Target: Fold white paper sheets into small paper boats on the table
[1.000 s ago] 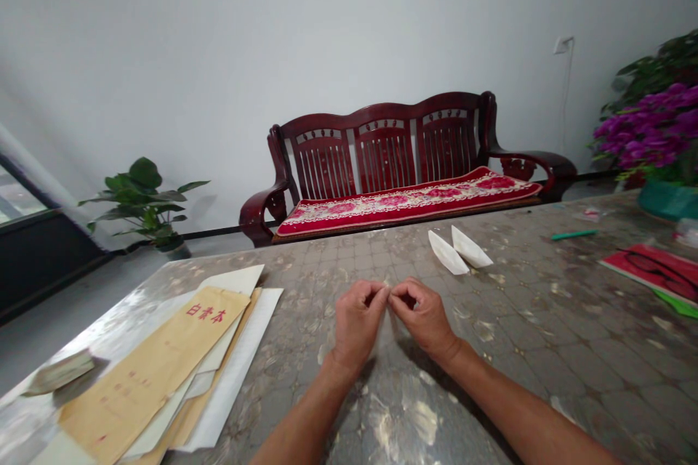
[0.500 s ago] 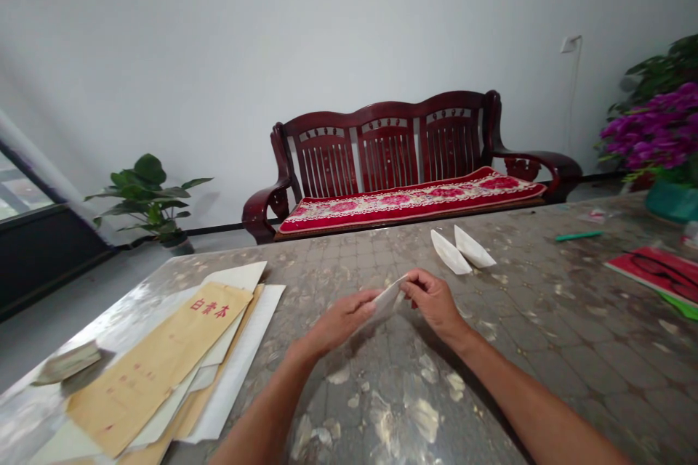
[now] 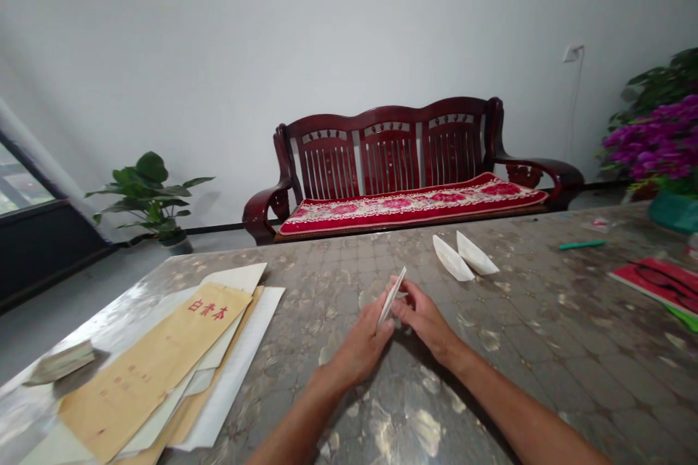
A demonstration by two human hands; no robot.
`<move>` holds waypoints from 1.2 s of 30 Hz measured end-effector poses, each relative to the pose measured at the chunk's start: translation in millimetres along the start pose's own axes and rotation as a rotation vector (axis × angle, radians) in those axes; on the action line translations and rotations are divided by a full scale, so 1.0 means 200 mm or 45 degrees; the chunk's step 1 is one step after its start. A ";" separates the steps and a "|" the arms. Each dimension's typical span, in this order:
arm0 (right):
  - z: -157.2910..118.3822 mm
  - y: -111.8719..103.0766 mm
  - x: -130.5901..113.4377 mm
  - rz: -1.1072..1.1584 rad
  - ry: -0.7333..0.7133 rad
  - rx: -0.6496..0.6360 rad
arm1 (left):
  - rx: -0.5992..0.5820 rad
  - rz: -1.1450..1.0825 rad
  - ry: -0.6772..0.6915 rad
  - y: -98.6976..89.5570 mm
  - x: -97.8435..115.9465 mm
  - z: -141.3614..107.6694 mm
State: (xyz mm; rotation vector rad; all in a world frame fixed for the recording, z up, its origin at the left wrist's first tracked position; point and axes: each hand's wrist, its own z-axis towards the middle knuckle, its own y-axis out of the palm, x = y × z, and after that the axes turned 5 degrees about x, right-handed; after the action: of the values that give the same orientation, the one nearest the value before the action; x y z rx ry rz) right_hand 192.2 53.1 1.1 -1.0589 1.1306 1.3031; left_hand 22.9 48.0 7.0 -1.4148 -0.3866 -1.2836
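Observation:
A narrow piece of folded white paper (image 3: 392, 298) stands on edge between my hands, tilted up and to the right above the table. My left hand (image 3: 364, 340) grips its lower part, thumb on the near side and fingers behind. Against its right side, the thumb and fingers of my right hand (image 3: 424, 316) are bent around the paper and touch it; some fingertips are hidden behind it. Beyond my right hand, two folded white paper boats (image 3: 454, 259) lie side by side on the patterned table (image 3: 327, 272).
At left lie a brown paper booklet (image 3: 158, 370), white sheets (image 3: 234, 370) and a small worn pad (image 3: 61, 363). On the right are a green pen (image 3: 582, 244), a red book (image 3: 648, 280) with glasses (image 3: 668, 277) on it, and a flower pot (image 3: 673, 211). A wooden bench (image 3: 388, 160) stands behind.
The folded paper has turned from a slanted, flatter pose to a steeper one, edge towards me. My left hand has moved right and turned upward, and my right hand has shifted slightly down.

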 end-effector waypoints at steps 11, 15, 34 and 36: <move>-0.01 0.02 0.01 -0.103 -0.017 0.016 | -0.083 0.080 -0.036 0.00 0.03 0.01; -0.01 0.02 0.02 -0.112 -0.001 0.002 | -0.043 0.059 -0.140 0.02 0.02 0.01; 0.02 -0.01 0.05 -0.208 -0.180 -0.116 | 0.085 -0.058 -0.097 0.01 0.08 0.03; 0.01 0.00 0.04 -0.241 -0.210 -0.126 | 0.103 -0.041 -0.121 0.02 0.08 0.03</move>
State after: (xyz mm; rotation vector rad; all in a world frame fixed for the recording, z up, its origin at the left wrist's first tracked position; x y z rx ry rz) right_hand 192.6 56.5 -6.6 -1.0823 0.8297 1.2798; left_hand 34.2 45.6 19.6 -1.4092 -0.5220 -1.2155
